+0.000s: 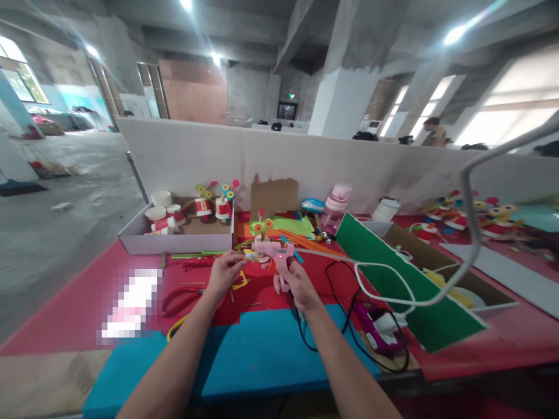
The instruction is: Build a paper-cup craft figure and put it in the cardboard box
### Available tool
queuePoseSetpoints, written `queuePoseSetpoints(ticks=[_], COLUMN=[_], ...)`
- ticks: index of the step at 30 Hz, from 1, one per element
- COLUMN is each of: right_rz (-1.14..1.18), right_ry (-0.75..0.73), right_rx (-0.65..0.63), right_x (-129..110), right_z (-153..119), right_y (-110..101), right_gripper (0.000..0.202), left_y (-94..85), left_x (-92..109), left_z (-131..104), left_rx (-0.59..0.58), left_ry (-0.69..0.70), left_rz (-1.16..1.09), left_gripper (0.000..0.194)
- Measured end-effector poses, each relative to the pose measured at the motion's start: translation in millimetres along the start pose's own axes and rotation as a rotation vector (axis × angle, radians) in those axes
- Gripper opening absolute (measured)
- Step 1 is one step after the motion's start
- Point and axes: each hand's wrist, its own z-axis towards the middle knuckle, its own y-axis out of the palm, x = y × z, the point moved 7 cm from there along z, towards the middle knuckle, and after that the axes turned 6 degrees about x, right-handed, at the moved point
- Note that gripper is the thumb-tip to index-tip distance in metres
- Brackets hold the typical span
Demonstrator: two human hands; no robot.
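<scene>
My right hand [299, 285] is wrapped round the grip of a pink hot glue gun [274, 250], its nozzle pointing left and a small red light showing on its side. At the nozzle, my left hand [225, 272] pinches a small yellow and white piece [248, 255], too small to make out fully. Just behind the gun stands a cup figure with a green head and orange eyes [261, 227], partly hidden by the gun. Red-handled pliers [181, 299] lie beside my left forearm.
An open white box [174, 244] with cups and cup figures stands at the left. Green board [402, 285] and a purple power strip [379, 329] with cables sit at the right. Blue foam sheet [271, 349] covers the near edge. A pink bottle [337, 203] stands behind.
</scene>
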Motion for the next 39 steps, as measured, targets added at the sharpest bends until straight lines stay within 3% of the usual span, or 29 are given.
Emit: queuePoseSetpoints(ticks=[6, 17, 39], right_rz=[-0.328, -0.743, -0.727], right_ry=[-0.162, -0.288, -0.286], right_rx=[0.114, 0.154, 0.202], right_x=[-5.5, -7.3, -11.0], right_z=[-5.1, -21.3, -27.8], right_y=[-7.5, -9.1, -11.5], right_gripper=[0.031, 0.039, 0.035], left_y=[-4.4, -3.8, -6.0], left_x=[4.4, 6.7, 0.1], left_z=[1.9, 1.6, 1.1], left_rx=[0.028, 0.014, 0.037], left_ry=[0.057, 0.04, -0.021], left_rz=[0.041, 0.078, 0.021], left_gripper=[0.008, 0.008, 0.014])
